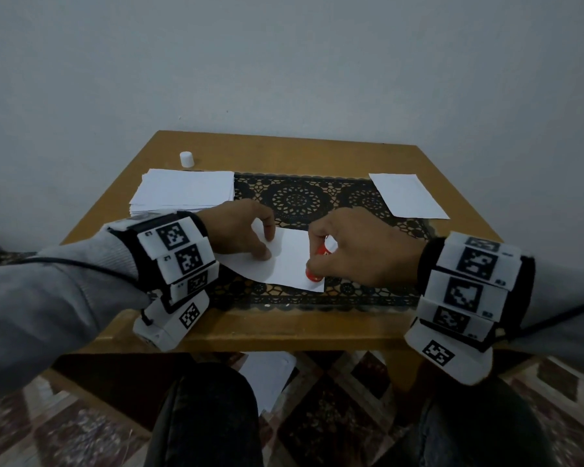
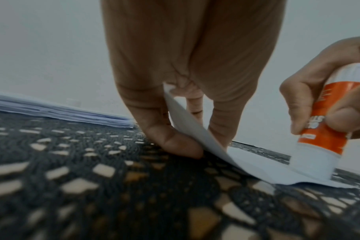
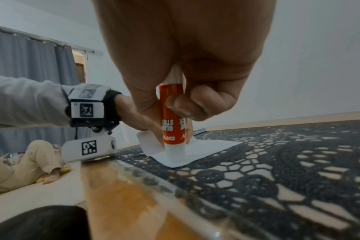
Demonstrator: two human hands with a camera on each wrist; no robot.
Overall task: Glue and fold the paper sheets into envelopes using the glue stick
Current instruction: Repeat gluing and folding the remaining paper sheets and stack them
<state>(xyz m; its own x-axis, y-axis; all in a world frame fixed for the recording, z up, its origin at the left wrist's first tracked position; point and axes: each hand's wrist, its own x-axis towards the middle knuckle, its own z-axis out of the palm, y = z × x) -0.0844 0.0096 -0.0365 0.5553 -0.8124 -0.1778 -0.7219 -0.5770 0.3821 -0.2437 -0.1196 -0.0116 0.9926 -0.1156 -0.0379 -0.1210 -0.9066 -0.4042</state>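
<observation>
1. I have the sheet of paper (image 1: pixel 289 261) lying on the lace mat (image 1: pixel 317 197) between my two hands, its long side running from one hand across to the other.
2. My right hand (image 1: pixel 361 251) is curled around the glue stick (image 3: pixel 173 123), thumb on one side and fingers on the other. The stick stands nearly upright, label upside down, its white end pressed onto the paper at the corner nearest me on the right.
3. My left hand (image 1: pixel 240 230) pinches the opposite end of the same sheet. In the left wrist view the thumb (image 2: pixel 175 142) sits under the lifted edge and the fingers (image 2: pixel 220 126) behind it, so that side curls up off the mat while the right side lies flat.
4. What the next stroke depends on, as I judge it: the edge to be glued runs away from my right hand toward the far side, so the right hand is the one to drag the stick along it, while the left only anchors.
5. The risk, I think, is the sheet sliding or buckling under the stick, since only one end is pinned and that end is raised.
6. Beyond my left hand lies a stack of paper (image 1: pixel 182 193), with the white cap (image 1: pixel 186 159) farther back. Beyond my right hand lies a single separate sheet (image 1: pixel 408 195).
</observation>
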